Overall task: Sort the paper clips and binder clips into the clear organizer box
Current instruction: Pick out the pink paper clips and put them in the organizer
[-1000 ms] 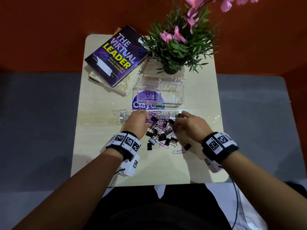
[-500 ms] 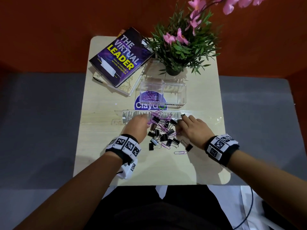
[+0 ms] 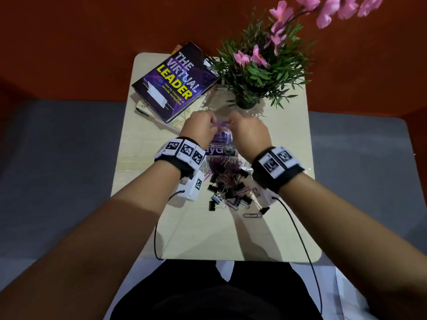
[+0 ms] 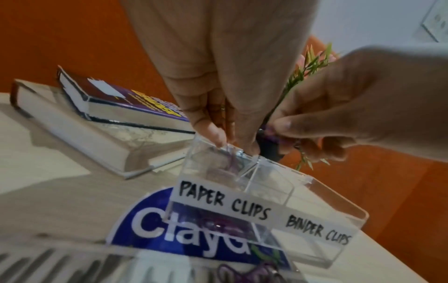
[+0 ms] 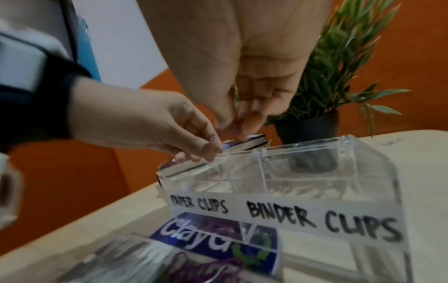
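Observation:
The clear organizer box carries the labels "PAPER CLIPS" on its left compartment and "BINDER CLIPS" on its right. Both hands hover over the left compartment. My left hand and right hand together pinch a small bunch of purple paper clips. In the left wrist view my left hand points its fingertips down at the box's rim, above purple clips lying inside. The right wrist view has my right hand pinching above the same compartment. Nearer me lies a mixed pile of black binder clips and purple paper clips.
A stack of books sits back left and a potted plant back right, just behind the box. One loose paper clip lies in front of the pile. A clear ribbed lid lies flat before the box, on a blue sticker.
Both hands have lifted from the clip pile and moved away from me to the box, carrying purple paper clips. The head camera has tilted closer.

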Motion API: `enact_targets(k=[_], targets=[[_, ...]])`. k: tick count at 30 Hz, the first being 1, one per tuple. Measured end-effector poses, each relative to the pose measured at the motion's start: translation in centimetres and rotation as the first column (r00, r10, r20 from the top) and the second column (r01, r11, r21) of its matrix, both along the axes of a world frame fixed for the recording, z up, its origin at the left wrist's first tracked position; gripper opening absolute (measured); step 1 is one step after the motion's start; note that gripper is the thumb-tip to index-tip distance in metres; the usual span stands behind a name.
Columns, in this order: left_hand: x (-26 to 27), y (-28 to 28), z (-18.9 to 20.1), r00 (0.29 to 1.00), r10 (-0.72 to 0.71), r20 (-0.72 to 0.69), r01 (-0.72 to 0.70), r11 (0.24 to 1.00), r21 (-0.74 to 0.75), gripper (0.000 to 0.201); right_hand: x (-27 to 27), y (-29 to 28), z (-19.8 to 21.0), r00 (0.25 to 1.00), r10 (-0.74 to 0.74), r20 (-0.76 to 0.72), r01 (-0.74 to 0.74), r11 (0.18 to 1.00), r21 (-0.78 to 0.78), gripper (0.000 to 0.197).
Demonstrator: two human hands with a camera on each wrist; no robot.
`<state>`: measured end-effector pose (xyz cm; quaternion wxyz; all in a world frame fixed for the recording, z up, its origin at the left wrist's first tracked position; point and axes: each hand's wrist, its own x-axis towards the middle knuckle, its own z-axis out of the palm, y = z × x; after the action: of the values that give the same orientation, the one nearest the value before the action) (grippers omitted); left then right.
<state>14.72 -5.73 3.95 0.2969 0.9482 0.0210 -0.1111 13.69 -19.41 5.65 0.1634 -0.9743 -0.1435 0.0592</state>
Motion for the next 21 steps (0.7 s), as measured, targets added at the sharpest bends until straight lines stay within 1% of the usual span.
enact_targets(k=[2,3,5,6,7,9,11,12,14,16,19,21], targets=[[-0.3,0.2,0.0,0.999,-0.02,0.045,0.018,0.999,0.04,0.022,0.9,0.7,-0.6,0.999,0.011,-0.038,-0.012,0.999,-0.031,0.015],[-0.9,0.4,0.1,0.996,-0.024,0.088,0.021,0.999,0.031,0.023,1.0,0.6,-0.8,0.999,0.016,-0.036,-0.017,1.0,-0.019,0.017],[-2.7,1.1,-0.2,0.984,-0.046,0.171,0.045,0.999,0.012,0.016,0.1,-0.2,-0.9,0.998,0.055,0.005,-0.055,0.996,0.071,0.018],[-3.8,1.2,-0.5,0.982,-0.081,0.168,0.079,0.997,0.016,0.012,-0.9,-0.8,-0.9,0.995,0.095,0.02,-0.097,0.989,0.11,0.017],[-4.9,1.2,-1.0,0.981,-0.139,0.135,0.138,0.99,0.021,0.01,-1.9,-1.6,-1.2,0.989,0.145,0.016,-0.146,0.981,0.129,0.016],[-6.4,0.8,-2.4,0.962,-0.273,0.016,0.272,0.961,0.042,0.015,-4.0,-3.2,-2.2,0.966,0.249,-0.066,-0.241,0.964,0.112,0.016],[-6.9,0.2,-3.9,0.935,-0.354,-0.03,0.355,0.931,0.085,0.024,-5.0,-4.3,-3.6,0.945,0.274,-0.178,-0.272,0.962,0.039,0.02],[-6.9,0.0,-4.5,0.932,-0.362,-0.026,0.363,0.926,0.101,0.028,-5.2,-4.6,-4.2,0.944,0.257,-0.208,-0.259,0.966,0.017,0.023],[-6.8,-0.6,-5.3,0.945,-0.326,-0.034,0.328,0.939,0.103,0.032,-5.4,-4.4,-4.9,0.955,0.196,-0.223,-0.195,0.98,0.024,0.022],[-6.7,-1.1,-5.6,0.965,-0.257,-0.061,0.261,0.962,0.081,0.031,-5.6,-3.9,-5.3,0.961,0.136,-0.24,-0.129,0.991,0.045,0.019],[-6.4,-1.6,-5.6,0.985,-0.145,-0.091,0.147,0.989,0.015,0.033,-5.7,-3.4,-5.8,0.952,0.066,-0.298,-0.055,0.998,0.045,0.017],[-6.2,-1.8,-5.4,0.986,-0.098,-0.136,0.098,0.995,-0.008,0.034,-5.5,-3.4,-5.9,0.939,0.021,-0.344,-0.011,0.999,0.03,0.013]])
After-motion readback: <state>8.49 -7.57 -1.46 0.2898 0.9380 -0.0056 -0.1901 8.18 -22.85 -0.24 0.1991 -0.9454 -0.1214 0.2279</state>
